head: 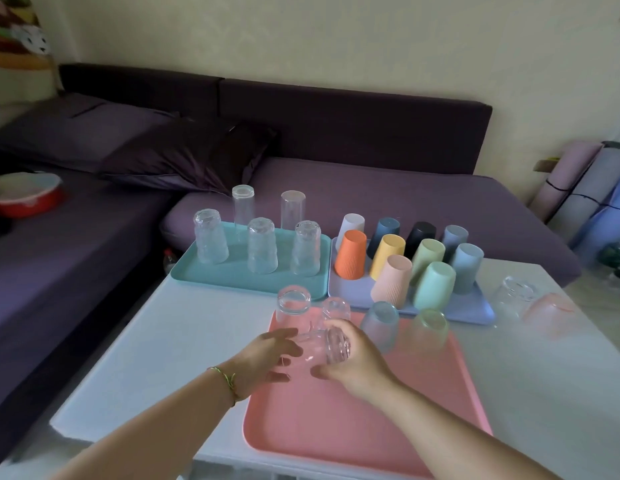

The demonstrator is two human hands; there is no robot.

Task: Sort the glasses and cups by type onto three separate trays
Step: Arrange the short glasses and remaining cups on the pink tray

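teal tray (232, 277): five clear glasses, upside down | lilac tray (353, 289): coloured plastic cups (391, 258), all flipped | pink tray (336, 427): few little glasses at far end | right hand (357, 365) curled round small clear glass (327, 344), tilted over pink tray | left hand (263, 358) fingers spread, just beside it

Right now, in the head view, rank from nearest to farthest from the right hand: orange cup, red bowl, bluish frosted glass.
1. Bluish frosted glass, on the pink tray, just beyond the right hand.
2. Orange cup, on the lilac tray behind.
3. Red bowl, far left on the sofa.
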